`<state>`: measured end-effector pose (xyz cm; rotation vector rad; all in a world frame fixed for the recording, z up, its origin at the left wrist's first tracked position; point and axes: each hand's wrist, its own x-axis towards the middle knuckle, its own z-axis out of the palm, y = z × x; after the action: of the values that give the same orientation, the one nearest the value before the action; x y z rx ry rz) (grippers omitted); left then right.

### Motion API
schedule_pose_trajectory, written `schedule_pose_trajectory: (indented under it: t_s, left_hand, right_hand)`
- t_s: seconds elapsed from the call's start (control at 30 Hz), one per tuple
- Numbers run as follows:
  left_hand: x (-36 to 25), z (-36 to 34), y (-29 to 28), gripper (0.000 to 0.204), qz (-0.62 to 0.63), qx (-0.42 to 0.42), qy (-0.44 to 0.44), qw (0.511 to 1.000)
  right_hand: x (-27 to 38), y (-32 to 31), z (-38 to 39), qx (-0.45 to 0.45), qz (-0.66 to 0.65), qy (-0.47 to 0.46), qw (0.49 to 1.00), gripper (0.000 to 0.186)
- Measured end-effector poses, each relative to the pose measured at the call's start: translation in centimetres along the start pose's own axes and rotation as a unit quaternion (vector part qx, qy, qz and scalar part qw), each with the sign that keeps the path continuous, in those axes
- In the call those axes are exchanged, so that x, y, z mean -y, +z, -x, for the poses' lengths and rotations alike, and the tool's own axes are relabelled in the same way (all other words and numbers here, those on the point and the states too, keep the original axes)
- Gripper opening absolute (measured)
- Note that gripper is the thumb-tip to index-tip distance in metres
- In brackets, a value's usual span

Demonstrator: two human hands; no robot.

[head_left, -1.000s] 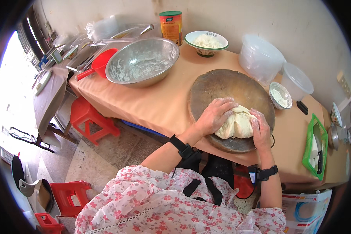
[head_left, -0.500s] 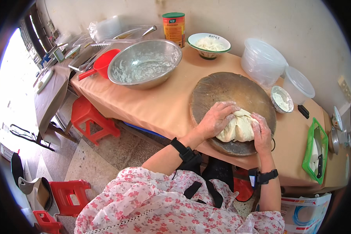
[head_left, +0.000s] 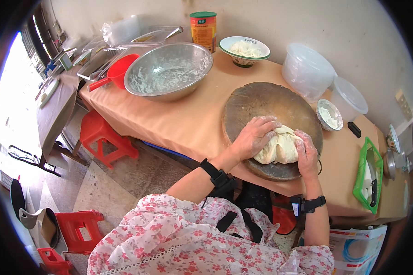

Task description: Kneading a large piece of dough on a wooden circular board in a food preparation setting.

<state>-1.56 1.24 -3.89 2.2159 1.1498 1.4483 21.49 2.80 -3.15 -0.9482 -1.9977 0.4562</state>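
A smooth tan cover [head_left: 179, 123] drapes the long table; on it, right of centre, sits a thick, round, worn wooden board [head_left: 261, 98]; far left, a flour-streaked steel bowl [head_left: 156, 66]; soft, folded dough [head_left: 280, 147] lies near the board's near edge, wood stretching beyond; left hand [head_left: 253, 137] and right hand [head_left: 307, 151] cup its sides, fingers curved, partly spread.

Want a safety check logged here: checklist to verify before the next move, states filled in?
1. Left hand on dough: ok, at its left side.
2. Right hand on dough: ok, at its right side.
3. Dough on board: ok.
4. Board well back from table edge: not ok, close to the near edge.
5. Knife away from hands: ok, in basket.
6. Board's underside steady: cannot tell, hidden.
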Motion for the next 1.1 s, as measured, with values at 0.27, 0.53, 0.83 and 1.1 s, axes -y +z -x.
schedule_pose_trajectory:
  t_s: [0.27, 0.53, 0.83, 1.1]
  left_hand:
    - [0.1, 0.1, 0.2, 0.03, -0.009, 0.0, -0.001, 1.0]
    - [0.2, 0.0, 0.0, 0.03, 0.009, 0.0, -0.006, 1.0]
    - [-0.4, -0.1, -0.4, 0.031, -0.004, 0.007, -0.014, 1.0]
    - [-0.8, 0.4, -1.2, 0.061, 0.022, 0.063, 0.002, 0.998]
  right_hand:
    - [-0.1, 0.3, 0.1, -0.026, -0.008, 0.011, 1.0, 0.024]
    - [-0.1, 0.2, 0.0, -0.022, -0.001, 0.003, 1.0, 0.023]
    - [0.7, 0.0, -0.2, -0.023, -0.023, 0.013, 0.999, 0.023]
    - [0.4, -0.1, 0.4, -0.02, -0.017, 0.027, 0.999, 0.024]
